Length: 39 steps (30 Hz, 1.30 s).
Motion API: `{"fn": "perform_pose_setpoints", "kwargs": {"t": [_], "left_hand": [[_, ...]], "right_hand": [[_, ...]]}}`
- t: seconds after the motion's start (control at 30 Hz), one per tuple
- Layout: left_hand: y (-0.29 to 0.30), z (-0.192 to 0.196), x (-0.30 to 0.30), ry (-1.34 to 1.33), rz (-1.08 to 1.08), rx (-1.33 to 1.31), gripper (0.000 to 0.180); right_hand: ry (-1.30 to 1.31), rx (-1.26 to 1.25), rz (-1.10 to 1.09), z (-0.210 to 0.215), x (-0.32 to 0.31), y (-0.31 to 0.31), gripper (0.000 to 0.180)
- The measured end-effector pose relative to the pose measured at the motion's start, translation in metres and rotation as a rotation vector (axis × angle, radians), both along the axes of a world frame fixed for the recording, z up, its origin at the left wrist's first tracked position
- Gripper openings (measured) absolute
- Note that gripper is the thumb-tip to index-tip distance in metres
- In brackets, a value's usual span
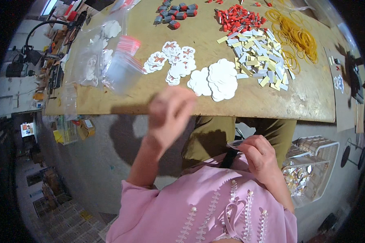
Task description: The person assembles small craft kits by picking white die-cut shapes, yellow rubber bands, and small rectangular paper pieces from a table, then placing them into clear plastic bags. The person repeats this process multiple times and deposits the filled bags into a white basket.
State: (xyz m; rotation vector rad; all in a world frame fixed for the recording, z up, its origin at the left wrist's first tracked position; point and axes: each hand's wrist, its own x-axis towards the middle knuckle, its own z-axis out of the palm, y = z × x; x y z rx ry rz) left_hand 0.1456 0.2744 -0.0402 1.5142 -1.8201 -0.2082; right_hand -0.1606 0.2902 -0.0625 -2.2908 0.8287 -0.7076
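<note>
My left hand [169, 114] is raised in front of the table's near edge, blurred, fingers loosely bent with nothing seen in them. Up and left of it a small clear zip bag [123, 67] with a red strip is blurred over the tabletop, apart from the hand. My right hand [260, 154] is low, near my lap, pinching a small flat clear packet [235, 144] between fingers and thumb. On the brown table [121, 103], a pile of white cloud-shaped cutouts [215, 79] and round butterfly stickers [172, 60] lie just beyond my left hand.
Farther back lie white and yellow paper strips [257, 56], small red pieces [239, 18], yellow rubber bands [297, 36] and grey-red blocks [175, 11]. Larger clear bags [88, 56] sit at the left. A white wire basket [314, 162] with shiny packets stands at my right.
</note>
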Motion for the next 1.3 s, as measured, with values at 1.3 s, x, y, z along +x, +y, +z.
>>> {"fn": "perform_pose_setpoints", "kwargs": {"t": [1.3], "left_hand": [[-0.051, 0.001, 0.062, -0.217, 0.059, 0.100, 0.015]], "right_hand": [[-0.042, 0.049, 0.009, -0.014, 0.007, 0.007, 0.025]]}}
